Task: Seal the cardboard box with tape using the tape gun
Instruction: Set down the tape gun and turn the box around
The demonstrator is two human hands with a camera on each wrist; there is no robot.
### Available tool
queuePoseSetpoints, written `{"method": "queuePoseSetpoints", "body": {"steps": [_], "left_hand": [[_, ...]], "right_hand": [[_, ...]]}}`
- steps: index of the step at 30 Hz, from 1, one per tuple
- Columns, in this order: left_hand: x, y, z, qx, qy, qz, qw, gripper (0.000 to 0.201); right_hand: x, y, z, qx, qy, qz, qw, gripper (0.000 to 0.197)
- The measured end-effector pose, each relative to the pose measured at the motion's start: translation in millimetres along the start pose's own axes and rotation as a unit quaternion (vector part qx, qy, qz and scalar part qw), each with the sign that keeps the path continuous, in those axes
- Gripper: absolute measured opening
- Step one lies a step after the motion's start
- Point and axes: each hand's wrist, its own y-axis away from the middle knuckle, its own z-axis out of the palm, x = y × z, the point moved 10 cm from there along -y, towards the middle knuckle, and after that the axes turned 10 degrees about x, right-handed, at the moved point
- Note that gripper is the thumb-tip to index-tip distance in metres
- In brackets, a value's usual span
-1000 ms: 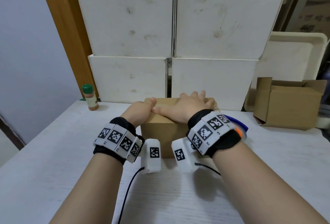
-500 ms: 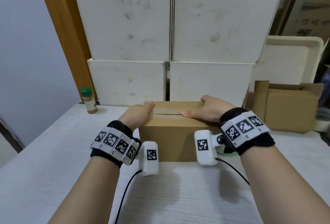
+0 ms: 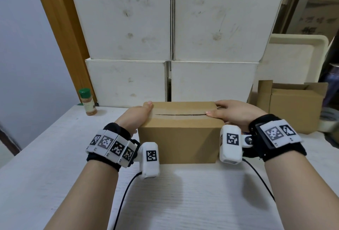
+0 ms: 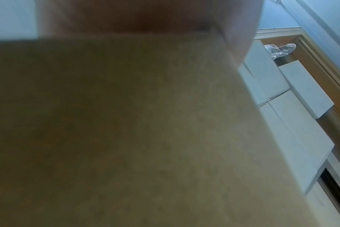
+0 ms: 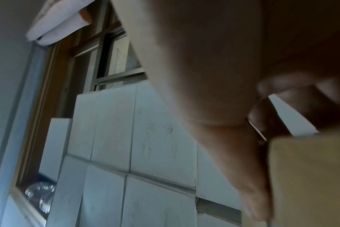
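A brown cardboard box (image 3: 178, 132) sat on the white tabletop (image 3: 183, 198), close in front of the person and roughly centred between the forearms. Its top flaps were folded down, with a dark seam running across the top from side to side, slightly gaping.

The left hand (image 3: 136, 115) lay against the box's left end, thumb laid flat on the top near the far left corner; the fingers went down the far side and could not be seen, so whether they curled round the edge could not be told. In the left wrist view the box's side (image 4: 126, 122) filled nearly the whole picture, blurred, with the hand (image 4: 145, 15) at the top edge.

The right hand (image 3: 236, 113) rested on the box's right end, thumb stretched flat along the top by the seam and the fingers laid over the far right corner. In the right wrist view the thumb (image 5: 233, 153) lay straight beside the box's corner (image 5: 309, 176), and the fingers (image 5: 301, 92) bent over its upper edge.

Both wrists wore black bands with white marker tiles and a white camera housing.

Behind the box stood stacked white cartons (image 3: 170, 37). A spice jar with a green cap (image 3: 87, 102) stood at the far left of the tabletop. A second, open cardboard box (image 3: 293, 106) sat at the far right, with a roll of tape (image 3: 328, 121) just beside it, blurred.
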Motion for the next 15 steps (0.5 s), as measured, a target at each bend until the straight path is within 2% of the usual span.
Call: {"method": "queuePoseSetpoints", "body": {"steps": [3,5,8,13,15], "left_hand": [[-3,2,6,-0.016,0.071,-0.035,0.997,0.046],[-6,6,9,-0.031,0.105,-0.06,0.992,0.042],[-9,9,10,-0.039,0.126,-0.078,0.988,0.04],[-11,10,10,-0.026,0.139,-0.093,0.986,0.043],[-12,10,10,-0.027,0.156,-0.097,0.983,0.044]], "right_hand": [[1,6,4,-0.04,-0.076,0.015,0.996,0.004],[1,5,9,-0.071,-0.101,0.005,0.992,0.025],[1,6,12,-0.091,-0.122,-0.001,0.988,0.029],[5,0,8,-0.072,-0.187,0.001,0.98,0.027],[8,0,6,-0.043,-0.224,0.007,0.974,0.026]]}}
